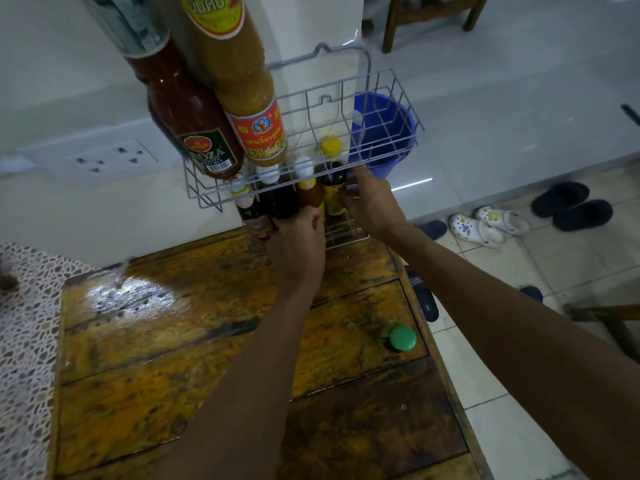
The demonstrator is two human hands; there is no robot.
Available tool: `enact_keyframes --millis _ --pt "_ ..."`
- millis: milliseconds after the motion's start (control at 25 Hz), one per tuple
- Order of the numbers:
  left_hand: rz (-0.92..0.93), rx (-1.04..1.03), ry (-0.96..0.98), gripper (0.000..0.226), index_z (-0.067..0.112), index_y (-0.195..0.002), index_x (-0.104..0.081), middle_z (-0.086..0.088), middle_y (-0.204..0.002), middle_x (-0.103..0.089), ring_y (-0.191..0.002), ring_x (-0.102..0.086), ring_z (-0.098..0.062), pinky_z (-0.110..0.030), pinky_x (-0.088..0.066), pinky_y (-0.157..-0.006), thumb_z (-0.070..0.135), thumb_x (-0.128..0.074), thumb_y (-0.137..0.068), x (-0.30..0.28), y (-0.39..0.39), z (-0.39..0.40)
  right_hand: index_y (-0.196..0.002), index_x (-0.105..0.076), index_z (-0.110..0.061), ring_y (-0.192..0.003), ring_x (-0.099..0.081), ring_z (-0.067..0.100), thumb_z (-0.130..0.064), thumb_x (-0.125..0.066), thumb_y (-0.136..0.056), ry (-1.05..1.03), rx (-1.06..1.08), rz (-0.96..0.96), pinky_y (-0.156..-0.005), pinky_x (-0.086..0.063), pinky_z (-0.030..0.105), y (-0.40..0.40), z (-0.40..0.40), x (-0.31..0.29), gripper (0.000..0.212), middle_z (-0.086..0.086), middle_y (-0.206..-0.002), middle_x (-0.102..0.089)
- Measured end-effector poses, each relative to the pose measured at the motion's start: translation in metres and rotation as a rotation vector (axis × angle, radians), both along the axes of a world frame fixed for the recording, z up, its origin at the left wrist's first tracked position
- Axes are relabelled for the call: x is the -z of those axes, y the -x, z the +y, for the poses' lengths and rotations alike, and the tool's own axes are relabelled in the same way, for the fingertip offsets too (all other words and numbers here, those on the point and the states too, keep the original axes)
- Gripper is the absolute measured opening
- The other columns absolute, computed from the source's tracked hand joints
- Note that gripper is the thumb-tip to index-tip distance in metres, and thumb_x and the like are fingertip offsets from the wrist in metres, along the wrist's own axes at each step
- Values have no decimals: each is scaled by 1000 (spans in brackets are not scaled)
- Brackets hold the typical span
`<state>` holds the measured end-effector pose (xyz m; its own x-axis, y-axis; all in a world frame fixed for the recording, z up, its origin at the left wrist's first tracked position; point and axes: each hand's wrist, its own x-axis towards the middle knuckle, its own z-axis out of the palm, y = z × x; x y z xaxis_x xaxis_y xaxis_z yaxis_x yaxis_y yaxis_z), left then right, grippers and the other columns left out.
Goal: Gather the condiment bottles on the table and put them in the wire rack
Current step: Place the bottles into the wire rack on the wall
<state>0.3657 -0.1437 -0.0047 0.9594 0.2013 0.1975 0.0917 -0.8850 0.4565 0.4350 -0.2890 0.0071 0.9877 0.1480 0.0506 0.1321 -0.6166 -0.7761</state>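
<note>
A grey wire rack (391, 98) stands at the far edge of the wooden table (173, 358). Its upper tier holds a red ketchup bottle (187, 109) and a yellow-brown sauce bottle (242, 84). The lower tier holds several smaller bottles: dark ones with white caps (277, 199), an orange-red one (310, 195) and a yellow-capped one (332, 181). My left hand (298, 244) curls round a dark bottle at the lower tier's front. My right hand (370, 199) grips a small dark bottle next to the yellow-capped one. A green-capped bottle (401, 337) stands near the table's right edge.
A white wall with a socket panel (107, 157) is behind the rack. A blue bucket (384, 133) stands on the floor beyond the table. Sandals and shoes (491, 223) lie on the tiled floor at the right. A patterned cloth (24, 323) lies at the left.
</note>
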Motion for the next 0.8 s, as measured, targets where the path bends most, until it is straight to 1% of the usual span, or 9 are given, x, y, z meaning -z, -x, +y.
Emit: enact_keyframes --millis 80,120,200,360,400,520,560,680,800 --pt "43 42 -35 17 22 -105 -77 -8 -82 -76 -73 -70 -31 -35 -52 -65 31 -63 -101 1 0 -2 -130 -50 -9 -104 -64 20 -8 -66 -91 0 3 6 -83 -56 30 0 2 2 42 8 -120 -65" --pt "56 55 -32 19 20 -106 -77 -11 -83 -75 -73 -70 -33 -34 -48 -63 28 -61 -103 2 -1 -3 -131 -49 -9 -104 -64 20 -8 -66 -91 3 6 3 -82 -55 28 0 2 3 43 8 -120 -65" --pt "78 68 -26 22 14 -110 -76 -15 -84 -75 -71 -68 -35 -34 -40 -58 24 -56 -106 6 -4 -4 -131 -48 -9 -105 -64 20 -9 -66 -91 13 3 1 -80 -51 23 -1 2 5 45 7 -121 -65" --pt "108 94 5 25 8 -112 -74 -20 -85 -73 -72 -66 -40 -40 -45 -58 16 -51 -107 15 -10 -6 -131 -48 -8 -103 -64 20 -6 -65 -90 14 25 -17 -73 -44 6 0 2 7 44 7 -118 -66" --pt "97 89 33 24 7 -111 -75 -21 -86 -73 -74 -67 -41 -42 -50 -60 14 -53 -106 15 -11 -6 -131 -47 -8 -102 -64 20 -5 -65 -90 7 36 -24 -72 -46 8 1 4 7 44 7 -118 -66" --pt "63 73 107 22 8 -110 -77 -20 -88 -75 -78 -69 -41 -45 -57 -67 13 -57 -103 13 -11 -5 -131 -46 -7 -104 -64 26 -6 -64 -89 -6 64 -54 -80 -55 33 6 11 7 46 10 -118 -65" --pt "67 75 117 22 9 -111 -77 -19 -90 -76 -81 -70 -40 -45 -57 -69 13 -56 -103 12 -10 -5 -131 -46 -7 -104 -64 27 -6 -65 -89 -5 64 -64 -81 -55 37 7 10 7 46 11 -118 -66" --pt "90 107 140 22 10 -113 -75 -15 -97 -75 -89 -69 -36 -45 -57 -76 17 -56 -103 11 -9 -1 -131 -47 -8 -111 -63 28 -10 -66 -89 -6 28 -29 -86 -52 31 7 6 7 46 12 -123 -65" --pt "121 145 133 25 10 -122 -71 -14 -107 -73 -97 -69 -34 -48 -57 -82 20 -56 -104 8 -6 6 -131 -46 -10 -115 -61 27 -15 -68 -90 0 3 21 -87 -49 28 6 2 7 47 12 -127 -63"
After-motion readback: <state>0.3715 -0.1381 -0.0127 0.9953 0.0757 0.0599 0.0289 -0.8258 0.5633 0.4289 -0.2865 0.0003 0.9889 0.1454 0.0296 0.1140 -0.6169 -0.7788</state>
